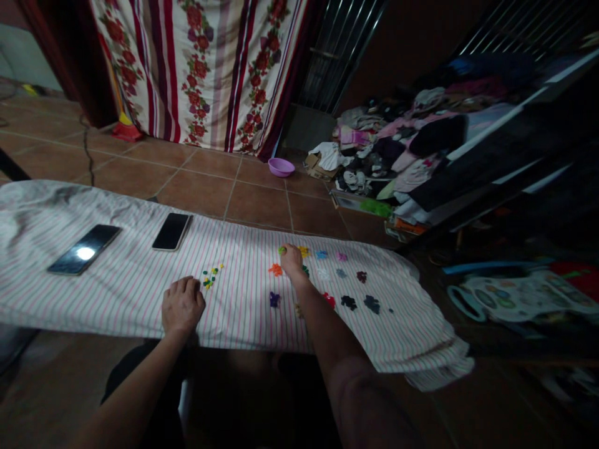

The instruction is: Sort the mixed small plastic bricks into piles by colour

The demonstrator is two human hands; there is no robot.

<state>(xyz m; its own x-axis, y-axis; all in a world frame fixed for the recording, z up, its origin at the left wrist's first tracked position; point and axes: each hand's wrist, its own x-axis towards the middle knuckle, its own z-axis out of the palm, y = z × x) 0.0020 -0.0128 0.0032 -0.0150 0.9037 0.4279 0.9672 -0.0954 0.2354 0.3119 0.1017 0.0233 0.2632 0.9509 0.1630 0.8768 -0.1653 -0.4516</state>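
My left hand (pixel 181 304) rests palm down on the striped cloth, fingers loosely bent and slightly apart. Just right of it lies a loose group of small yellow and green pieces (pixel 210 277). At the far side of the sorted piles, my right hand (pixel 292 259) reaches down with fingers pinched together over a small lime-green pile (pixel 282 250); what the fingertips hold is hidden. Around it are an orange pile (pixel 276 269), a yellow pile (pixel 304 251) and a dark green pile (pixel 306 270), partly covered by the hand and arm.
More colour piles lie to the right, including blue (pixel 321 254), pink (pixel 341 256), maroon (pixel 361 277) and black (pixel 349 302). A purple pile (pixel 274 299) is nearer me. Two phones (pixel 85 249) lie left. Beyond the cloth-covered surface, a purple basin (pixel 281 167) stands on the tiles.
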